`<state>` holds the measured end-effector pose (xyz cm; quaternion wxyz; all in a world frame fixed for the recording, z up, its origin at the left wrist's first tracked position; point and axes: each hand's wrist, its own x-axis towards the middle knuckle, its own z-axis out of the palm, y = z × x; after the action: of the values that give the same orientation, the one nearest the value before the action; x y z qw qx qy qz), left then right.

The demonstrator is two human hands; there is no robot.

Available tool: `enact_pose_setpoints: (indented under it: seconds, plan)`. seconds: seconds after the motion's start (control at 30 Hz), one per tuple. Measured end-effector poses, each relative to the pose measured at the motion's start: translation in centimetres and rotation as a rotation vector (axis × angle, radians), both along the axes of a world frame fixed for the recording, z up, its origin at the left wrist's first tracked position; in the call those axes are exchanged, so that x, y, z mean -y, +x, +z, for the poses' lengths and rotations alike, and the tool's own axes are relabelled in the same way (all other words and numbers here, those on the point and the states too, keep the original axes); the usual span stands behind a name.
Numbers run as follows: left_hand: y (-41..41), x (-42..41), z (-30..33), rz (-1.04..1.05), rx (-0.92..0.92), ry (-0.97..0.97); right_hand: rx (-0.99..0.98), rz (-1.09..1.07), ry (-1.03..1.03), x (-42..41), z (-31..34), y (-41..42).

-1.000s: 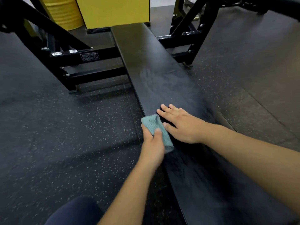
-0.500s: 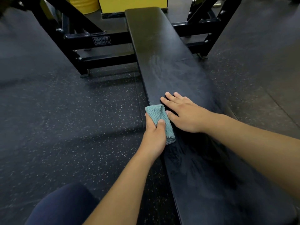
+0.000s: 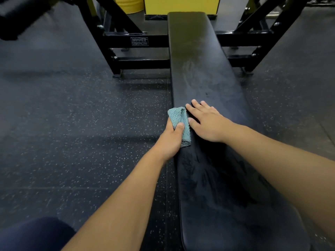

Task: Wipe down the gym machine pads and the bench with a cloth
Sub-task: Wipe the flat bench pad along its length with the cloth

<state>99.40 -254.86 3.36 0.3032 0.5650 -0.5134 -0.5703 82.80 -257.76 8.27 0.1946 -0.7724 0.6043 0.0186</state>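
A long black padded bench (image 3: 199,73) runs from the bottom right up to the middle top of the head view, with pale smear marks on its far half. A folded teal cloth (image 3: 178,117) lies over the bench's left edge. My left hand (image 3: 171,139) grips the cloth, thumb on top. My right hand (image 3: 205,121) rests flat on the pad just right of the cloth, fingers straight and spread.
A black steel frame (image 3: 139,41) with a brand label crosses under the bench's far half, with slanted uprights on both sides. Yellow objects (image 3: 181,4) stand behind the bench's far end. Speckled dark rubber floor (image 3: 72,124) lies on both sides. My knee (image 3: 34,234) shows bottom left.
The view has swung so the bench now lies straighter in frame. Both hands stay together at the bench's left edge, with the cloth held the same way.
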Motion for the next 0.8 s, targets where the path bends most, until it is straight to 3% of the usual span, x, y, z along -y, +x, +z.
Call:
enact_pose_setpoints:
  seconds: [0.6, 0.8]
  plan:
    - [0.2, -17.2, 2.2, 0.07, 0.063, 0.081, -0.041, 0.131, 0.001, -3.2, 0.0, -0.5]
    - [-0.6, -14.0, 2.9, 0.089, 0.18, 0.042, -0.033, 0.171, -0.011, -5.1, -0.1, -0.8]
